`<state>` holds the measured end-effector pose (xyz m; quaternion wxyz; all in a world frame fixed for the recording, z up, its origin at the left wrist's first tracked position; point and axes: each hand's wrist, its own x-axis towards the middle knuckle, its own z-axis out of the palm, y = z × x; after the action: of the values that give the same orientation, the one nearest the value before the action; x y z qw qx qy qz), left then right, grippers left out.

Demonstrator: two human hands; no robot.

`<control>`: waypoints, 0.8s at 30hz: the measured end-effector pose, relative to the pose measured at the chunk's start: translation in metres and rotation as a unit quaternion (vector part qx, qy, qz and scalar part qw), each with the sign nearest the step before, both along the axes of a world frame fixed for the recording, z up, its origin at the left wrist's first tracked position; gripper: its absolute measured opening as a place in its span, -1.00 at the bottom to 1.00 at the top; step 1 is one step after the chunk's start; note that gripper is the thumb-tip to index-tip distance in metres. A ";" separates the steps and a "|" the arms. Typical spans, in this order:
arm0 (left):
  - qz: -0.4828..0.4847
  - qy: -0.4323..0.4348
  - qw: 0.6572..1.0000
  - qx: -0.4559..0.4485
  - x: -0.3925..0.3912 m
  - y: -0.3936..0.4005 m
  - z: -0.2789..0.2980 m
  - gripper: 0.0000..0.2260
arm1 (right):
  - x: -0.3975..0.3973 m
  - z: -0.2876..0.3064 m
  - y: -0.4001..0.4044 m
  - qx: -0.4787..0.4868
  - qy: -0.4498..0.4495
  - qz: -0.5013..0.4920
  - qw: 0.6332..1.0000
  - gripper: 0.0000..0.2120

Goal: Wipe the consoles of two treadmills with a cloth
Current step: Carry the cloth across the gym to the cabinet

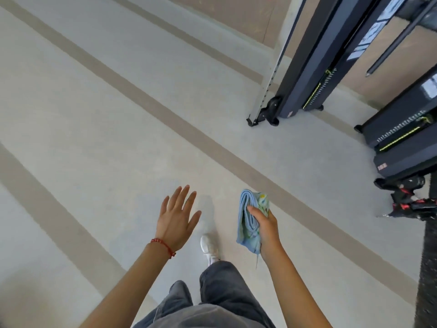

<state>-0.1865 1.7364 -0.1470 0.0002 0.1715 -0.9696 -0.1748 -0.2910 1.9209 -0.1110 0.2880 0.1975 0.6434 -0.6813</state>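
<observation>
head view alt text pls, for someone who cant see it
Looking down at a pale striped floor, a person's right hand grips a folded blue cloth while the left hand, with a red bracelet at the wrist, is spread open. Dark machines stand at upper right; no console is visible.
</observation>
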 end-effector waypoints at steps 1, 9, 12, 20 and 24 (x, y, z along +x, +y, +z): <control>0.021 -0.004 1.000 -0.001 -0.011 -0.011 0.001 -0.39 | -0.018 0.001 -0.016 -0.004 0.003 0.021 1.000 -0.86; 0.214 0.004 0.977 0.019 -0.058 -0.098 0.018 -0.40 | -0.124 0.017 -0.152 0.003 0.024 0.219 0.975 -0.80; 0.275 0.005 0.961 0.021 -0.057 -0.129 0.019 -0.41 | -0.139 0.016 -0.205 0.003 0.019 0.285 0.958 -0.81; 0.389 0.003 0.921 0.022 -0.040 -0.238 0.010 -0.41 | -0.139 0.000 -0.359 0.003 0.013 0.418 0.909 -0.87; 0.406 0.005 0.913 0.025 -0.036 -0.319 0.002 -0.42 | -0.138 -0.005 -0.449 -0.008 0.015 0.435 0.900 -0.93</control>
<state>-0.2221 1.4173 -0.1450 0.0719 0.5498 -0.8115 -0.1843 -0.4287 1.4721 -0.1156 0.5478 -0.1146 0.6640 -0.4958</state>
